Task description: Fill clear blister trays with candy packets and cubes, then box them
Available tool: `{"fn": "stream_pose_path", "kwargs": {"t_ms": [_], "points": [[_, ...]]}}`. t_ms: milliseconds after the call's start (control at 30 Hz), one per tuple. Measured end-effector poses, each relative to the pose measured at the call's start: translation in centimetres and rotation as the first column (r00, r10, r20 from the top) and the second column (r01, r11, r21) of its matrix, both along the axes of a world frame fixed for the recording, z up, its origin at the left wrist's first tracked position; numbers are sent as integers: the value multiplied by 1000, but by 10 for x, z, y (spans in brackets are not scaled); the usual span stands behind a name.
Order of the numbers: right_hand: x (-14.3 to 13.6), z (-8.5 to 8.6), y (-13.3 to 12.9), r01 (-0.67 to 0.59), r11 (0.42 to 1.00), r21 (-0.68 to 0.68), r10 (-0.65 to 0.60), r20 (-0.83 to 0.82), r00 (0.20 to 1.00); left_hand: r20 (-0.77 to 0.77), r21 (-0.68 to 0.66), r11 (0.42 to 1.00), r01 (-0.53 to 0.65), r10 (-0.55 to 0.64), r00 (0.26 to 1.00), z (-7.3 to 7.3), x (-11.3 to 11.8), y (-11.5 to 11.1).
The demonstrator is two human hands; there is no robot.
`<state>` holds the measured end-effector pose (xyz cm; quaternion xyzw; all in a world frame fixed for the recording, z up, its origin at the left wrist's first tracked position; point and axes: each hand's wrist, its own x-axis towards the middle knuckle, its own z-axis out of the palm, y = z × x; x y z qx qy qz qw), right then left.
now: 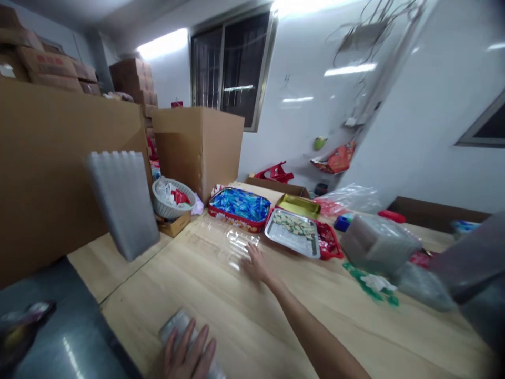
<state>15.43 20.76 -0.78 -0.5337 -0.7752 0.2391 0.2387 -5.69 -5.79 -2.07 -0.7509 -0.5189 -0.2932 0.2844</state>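
Note:
My left hand (188, 353) is at the bottom edge with its fingers spread over a greyish clear plastic piece (178, 322) on the wooden table. Most of that piece is under the hand, so its kind is unclear. My right hand (257, 264) reaches forward, fingers stretched out and somewhat blurred, beside shiny clear plastic trays (221, 239) lying flat. Whether it touches them I cannot tell. Beyond it stand a red tin (239, 222) full of blue-wrapped packets (240, 204) and a silver metal tray (290, 243) with small pale green pieces (294, 223).
At left, a tall stack of clear plastic trays (124, 205) stands before large cardboard boxes (67, 168). A white basket (169, 210) holds wrappers. A gold tray (300, 206) and red basket (335, 247) adjoin the silver tray. Plastic-wrapped stacks (374, 245) lie at right.

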Motion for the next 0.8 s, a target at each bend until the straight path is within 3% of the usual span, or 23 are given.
{"fn": "stream_pose_path", "kwargs": {"t_ms": [133, 167, 233, 300, 367, 500, 800], "points": [[-16, 5, -81, -97, 987, -127, 72, -190, 979, 74, -213, 975, 56, -41, 996, 34, 8, -14], [-18, 9, -107, -197, 953, -228, 106, -357, 928, 66, -237, 970, 58, -44, 997, 41, 10, -15], [-17, 20, -158, -420, 824, -381, 95, -637, 765, 44, -257, 964, 63, -53, 998, 49, 17, -16], [-10, 32, -199, -497, 752, -432, 3, -753, 658, 40, -264, 961, 88, -80, 996, 52, 27, -17], [0, 41, -224, -493, 741, -455, -84, -792, 605, 46, -277, 952, 130, -122, 991, 53, 39, -18], [22, 46, -241, -441, 761, -476, -200, -819, 538, 115, -291, 934, 208, -181, 977, 51, 64, -22], [48, 36, -253, -445, 739, -506, -356, -854, 380, 156, -298, 909, 291, -254, 955, 52, 95, -23]]}}
